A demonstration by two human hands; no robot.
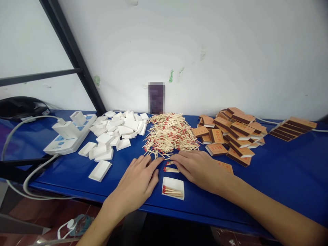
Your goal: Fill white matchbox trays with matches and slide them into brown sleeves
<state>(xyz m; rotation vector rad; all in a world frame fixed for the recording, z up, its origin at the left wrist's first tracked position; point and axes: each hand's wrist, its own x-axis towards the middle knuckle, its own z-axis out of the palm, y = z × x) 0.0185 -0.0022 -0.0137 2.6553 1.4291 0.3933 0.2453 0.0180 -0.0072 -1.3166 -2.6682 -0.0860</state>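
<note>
Both hands, left (pixel 139 177) and right (pixel 198 167), rest at the match pile's (pixel 169 135) near edge.

Nothing readable here, honestly. The orange matchbox sleeves (pixel 216 149) on the right have red print on top, but it's too small and blurry to make out. The white power strip (pixel 60 143) far left shows only blue patches.

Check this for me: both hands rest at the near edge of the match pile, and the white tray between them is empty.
Not empty: the tray holds a few matches, as the head view shows. Both the left hand and right hand do rest at the near edge of the pile.
</note>
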